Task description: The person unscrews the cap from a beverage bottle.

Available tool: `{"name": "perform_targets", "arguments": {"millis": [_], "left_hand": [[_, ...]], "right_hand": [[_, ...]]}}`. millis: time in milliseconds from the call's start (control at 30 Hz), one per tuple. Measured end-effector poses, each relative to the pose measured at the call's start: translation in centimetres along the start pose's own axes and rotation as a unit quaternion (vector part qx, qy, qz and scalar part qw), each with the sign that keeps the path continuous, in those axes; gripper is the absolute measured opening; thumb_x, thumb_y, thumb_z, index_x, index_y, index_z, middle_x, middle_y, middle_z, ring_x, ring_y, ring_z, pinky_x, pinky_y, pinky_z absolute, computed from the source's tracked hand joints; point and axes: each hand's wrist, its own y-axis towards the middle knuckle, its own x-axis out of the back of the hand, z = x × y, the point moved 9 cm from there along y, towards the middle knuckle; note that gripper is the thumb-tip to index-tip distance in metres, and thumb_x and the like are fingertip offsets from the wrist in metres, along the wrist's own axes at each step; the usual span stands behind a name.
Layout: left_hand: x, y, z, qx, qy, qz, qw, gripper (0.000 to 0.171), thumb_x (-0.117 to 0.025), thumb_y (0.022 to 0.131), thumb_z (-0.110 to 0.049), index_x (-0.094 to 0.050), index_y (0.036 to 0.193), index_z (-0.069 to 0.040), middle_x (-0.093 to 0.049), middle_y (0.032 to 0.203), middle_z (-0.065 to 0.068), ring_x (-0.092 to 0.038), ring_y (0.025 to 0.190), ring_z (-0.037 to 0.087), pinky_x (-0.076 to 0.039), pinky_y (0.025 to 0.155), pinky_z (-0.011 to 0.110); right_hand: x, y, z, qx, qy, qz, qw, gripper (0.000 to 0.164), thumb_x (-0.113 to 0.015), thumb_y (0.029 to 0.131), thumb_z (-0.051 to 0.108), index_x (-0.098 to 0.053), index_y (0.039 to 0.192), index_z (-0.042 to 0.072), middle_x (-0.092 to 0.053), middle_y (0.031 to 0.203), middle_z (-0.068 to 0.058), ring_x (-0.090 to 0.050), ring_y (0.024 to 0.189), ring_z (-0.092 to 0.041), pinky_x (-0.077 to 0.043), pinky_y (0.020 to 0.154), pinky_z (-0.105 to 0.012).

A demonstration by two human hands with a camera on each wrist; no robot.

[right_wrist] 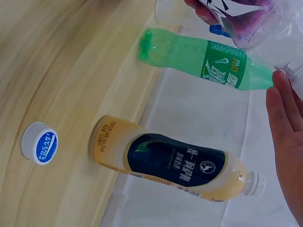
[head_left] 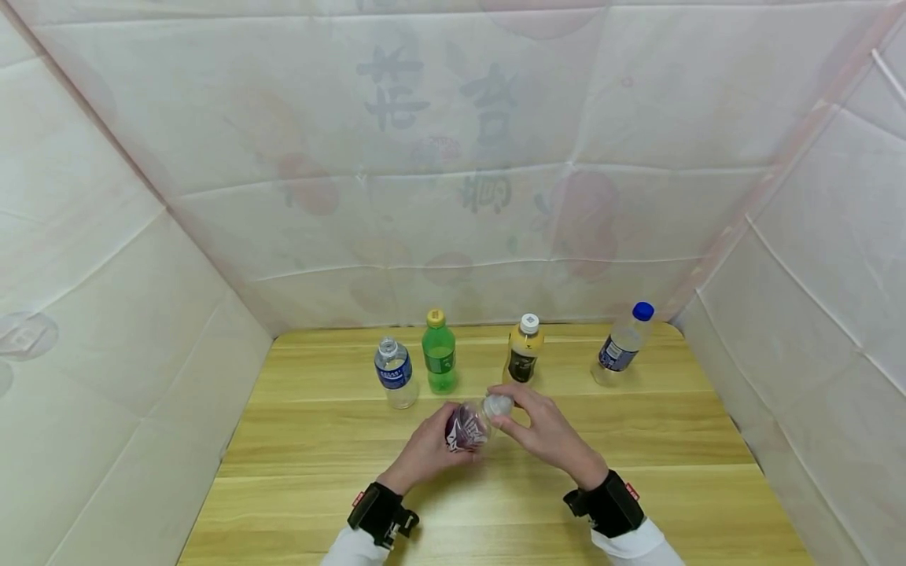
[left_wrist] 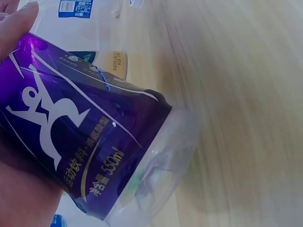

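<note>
My left hand (head_left: 428,450) grips a clear plastic bottle (head_left: 467,429) with a purple label, tilted above the table. The label (left_wrist: 85,127) fills much of the left wrist view. My right hand (head_left: 546,431) pinches the whitish cap (head_left: 499,405) at the bottle's top between thumb and fingers. In the right wrist view, the fingers (right_wrist: 283,106) lie by the transparent neck; most of the grip is cut off there. Beyond the hands stand a green bottle (head_left: 440,358) with a yellow cap and a milk tea bottle (head_left: 525,346) with a white top.
A clear bottle (head_left: 396,376) with a blue label stands at the left. Another clear bottle (head_left: 623,346), blue-capped, is at the far right. A white Pocari Sweat cap (right_wrist: 40,143) lies on the wooden table (head_left: 318,456). Pale cloth walls (head_left: 453,157) enclose the back and sides.
</note>
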Motion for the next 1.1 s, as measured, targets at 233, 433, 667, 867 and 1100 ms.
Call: {"name": "perform_targets", "arguments": {"millis": [233, 433, 667, 867, 1100], "left_hand": [[0.4, -0.1, -0.1, -0.015, 0.037, -0.057, 0.9975, 0.076, -0.095, 0.074, -0.020, -0.054, 0.135, -0.004, -0.066, 0.127, 0.014, -0.065, 0.115, 0.030, -0.054, 0.100, 0.050], [0.9, -0.5, -0.7, -0.029, 0.100, -0.130, 0.9860, 0.074, -0.097, 0.070, -0.021, -0.057, 0.129, -0.005, -0.068, 0.119, 0.011, -0.066, 0.105, 0.029, -0.056, 0.092, 0.048], [1.2, -0.7, -1.5, -0.038, 0.173, -0.168, 0.9698, 0.072, -0.098, 0.068, -0.027, -0.059, 0.125, -0.006, -0.069, 0.113, 0.010, -0.067, 0.100, 0.026, -0.056, 0.087, 0.047], [0.9, -0.6, -1.5, -0.033, 0.211, -0.166, 0.9626, 0.072, -0.098, 0.068, -0.030, -0.059, 0.124, -0.006, -0.069, 0.110, 0.009, -0.066, 0.098, 0.025, -0.055, 0.085, 0.045], [0.9, -0.4, -1.3, -0.021, 0.205, -0.161, 0.9651, 0.073, -0.098, 0.070, -0.029, -0.057, 0.125, -0.006, -0.069, 0.112, 0.011, -0.066, 0.099, 0.026, -0.054, 0.086, 0.046]], "right_hand": [[0.1, -0.2, -1.5, -0.076, 0.039, -0.041, 0.996, 0.072, -0.075, 0.096, 0.021, -0.037, 0.154, 0.000, -0.063, 0.136, -0.015, -0.064, 0.119, -0.030, -0.057, 0.096, -0.041], [1.1, -0.6, -2.8, -0.154, 0.051, -0.112, 0.980, 0.060, -0.067, 0.102, 0.028, -0.045, 0.149, -0.002, -0.064, 0.118, -0.010, -0.062, 0.101, -0.019, -0.055, 0.081, -0.027], [1.1, -0.4, -2.5, -0.169, -0.020, -0.119, 0.978, 0.039, -0.070, 0.099, 0.036, -0.069, 0.120, 0.004, -0.066, 0.097, 0.001, -0.060, 0.084, -0.011, -0.053, 0.071, -0.026], [0.9, -0.3, -2.7, -0.191, -0.045, -0.127, 0.972, 0.044, -0.077, 0.092, 0.040, -0.070, 0.119, 0.006, -0.068, 0.098, -0.002, -0.061, 0.083, -0.012, -0.053, 0.071, -0.028], [0.8, -0.2, -2.6, -0.194, -0.066, -0.129, 0.970, 0.045, -0.080, 0.091, 0.041, -0.070, 0.116, 0.005, -0.066, 0.094, -0.002, -0.059, 0.079, -0.011, -0.052, 0.067, -0.026]]}}
